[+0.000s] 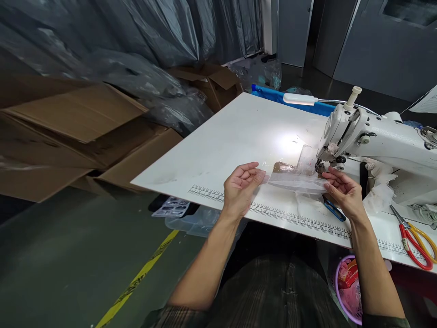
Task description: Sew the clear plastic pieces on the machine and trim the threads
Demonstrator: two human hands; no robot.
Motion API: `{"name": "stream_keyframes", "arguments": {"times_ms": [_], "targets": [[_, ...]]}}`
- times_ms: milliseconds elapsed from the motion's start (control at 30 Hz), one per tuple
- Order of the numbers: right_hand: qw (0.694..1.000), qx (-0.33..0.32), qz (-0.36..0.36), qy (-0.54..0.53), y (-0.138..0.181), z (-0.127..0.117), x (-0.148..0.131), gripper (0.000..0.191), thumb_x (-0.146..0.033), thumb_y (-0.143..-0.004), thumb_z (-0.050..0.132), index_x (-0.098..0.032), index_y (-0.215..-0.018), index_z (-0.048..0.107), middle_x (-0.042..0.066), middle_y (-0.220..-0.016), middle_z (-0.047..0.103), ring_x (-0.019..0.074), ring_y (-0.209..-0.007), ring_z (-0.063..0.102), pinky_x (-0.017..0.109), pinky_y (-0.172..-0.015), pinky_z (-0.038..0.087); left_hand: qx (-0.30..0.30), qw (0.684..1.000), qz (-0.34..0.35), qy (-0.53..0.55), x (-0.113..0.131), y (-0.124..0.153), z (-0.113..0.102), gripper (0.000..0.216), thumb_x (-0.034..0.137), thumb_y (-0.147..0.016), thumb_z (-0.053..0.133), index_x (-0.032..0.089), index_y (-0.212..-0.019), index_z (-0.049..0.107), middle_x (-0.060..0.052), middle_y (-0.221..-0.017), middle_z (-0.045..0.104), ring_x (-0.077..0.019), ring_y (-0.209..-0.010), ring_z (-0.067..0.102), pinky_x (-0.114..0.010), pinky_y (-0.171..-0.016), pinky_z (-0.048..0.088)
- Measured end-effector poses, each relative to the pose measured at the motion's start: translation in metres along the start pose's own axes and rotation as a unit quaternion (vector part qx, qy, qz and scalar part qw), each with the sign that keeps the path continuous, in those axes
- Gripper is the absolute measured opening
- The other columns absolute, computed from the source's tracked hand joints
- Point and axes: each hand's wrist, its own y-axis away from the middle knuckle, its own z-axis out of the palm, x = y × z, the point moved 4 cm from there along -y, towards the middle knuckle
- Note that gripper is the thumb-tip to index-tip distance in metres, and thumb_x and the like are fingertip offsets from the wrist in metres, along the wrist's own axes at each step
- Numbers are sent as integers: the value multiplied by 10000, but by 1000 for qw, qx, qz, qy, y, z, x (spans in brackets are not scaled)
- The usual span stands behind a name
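Note:
A strip of sheer white fabric (pixel 297 182) is stretched between my two hands above the white table, just in front of the sewing machine (pixel 385 132). My left hand (pixel 243 184) pinches its left end between thumb and fingers. At the other end, my right hand (pixel 343 189) grips the fabric close to the machine's presser foot (pixel 320 167). Behind the strip lies a brown, glittery piece (pixel 285 167), partly covered by the sheer material. Blue-handled snips (pixel 334 210) rest on the table beside my right hand.
Scissors with red and yellow handles (pixel 414 241) lie at the table's right edge, near bunched white fabric (pixel 379 189). A printed ruler (pixel 273 212) runs along the front edge. Below stands a purple basket (pixel 337 287). Cardboard boxes (pixel 75 114) are at left.

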Motion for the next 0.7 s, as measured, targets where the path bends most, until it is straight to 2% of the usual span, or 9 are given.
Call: {"name": "stream_keyframes", "arguments": {"times_ms": [133, 367, 467, 533, 600, 667, 700], "targets": [[1000, -2, -13, 16, 0, -3, -1, 476, -414, -648, 892, -222, -1056, 740, 50, -912, 768, 176, -852, 705, 357, -828, 594, -5, 1000, 9, -17, 1, 1, 1, 534, 386, -503, 955, 151, -913, 707, -15, -738, 696, -132, -710, 685, -250, -711, 588], [998, -3, -37, 45, -1, -8, 1, 464, -461, -678, 872, -240, -1064, 742, 39, -874, 754, 174, -831, 695, 347, -812, 589, -12, 998, 31, -50, -1, 1, -1, 502, 409, -537, 929, 142, -902, 711, -18, -750, 702, -124, -723, 681, -238, -731, 575], [998, -3, -40, 47, -2, -9, 0, 428, -457, -686, 867, -256, -1045, 751, 32, -873, 755, 172, -836, 697, 342, -809, 587, -20, 996, 52, -72, -6, -1, -5, 477, 430, -610, 889, 146, -946, 705, -22, -778, 703, -128, -733, 685, -254, -751, 581], [998, -3, -37, 50, -3, -10, 0, 420, -456, -681, 868, -255, -1032, 755, 31, -868, 755, 173, -834, 698, 342, -807, 585, -22, 987, 103, -122, -3, -1, -5, 413, 427, -705, 828, 152, -982, 695, -31, -822, 709, -144, -771, 695, -288, -790, 590], [998, -2, -32, 50, -3, -10, 0, 424, -458, -672, 871, -247, -1023, 758, 32, -857, 755, 173, -823, 697, 342, -803, 583, -27, 954, 203, -218, 8, 0, 2, 304, 380, -805, 751, 162, -1007, 689, -52, -917, 719, -170, -875, 701, -332, -862, 585], [999, 0, -27, 46, -4, -10, 0, 426, -455, -663, 875, -241, -1014, 761, 31, -843, 753, 167, -803, 693, 334, -791, 581, -70, 891, 315, -320, 22, 4, 22, 212, 320, -878, 685, 175, -1033, 688, -70, -1035, 716, -191, -995, 685, -361, -917, 571], [999, 1, -26, 43, -4, -10, 0, 424, -451, -660, 877, -241, -1011, 762, 30, -838, 753, 163, -793, 690, 328, -784, 579, -115, 856, 358, -356, 27, 6, 37, 194, 302, -902, 664, 180, -1052, 687, -75, -1084, 710, -199, -1041, 673, -368, -926, 569]]}}
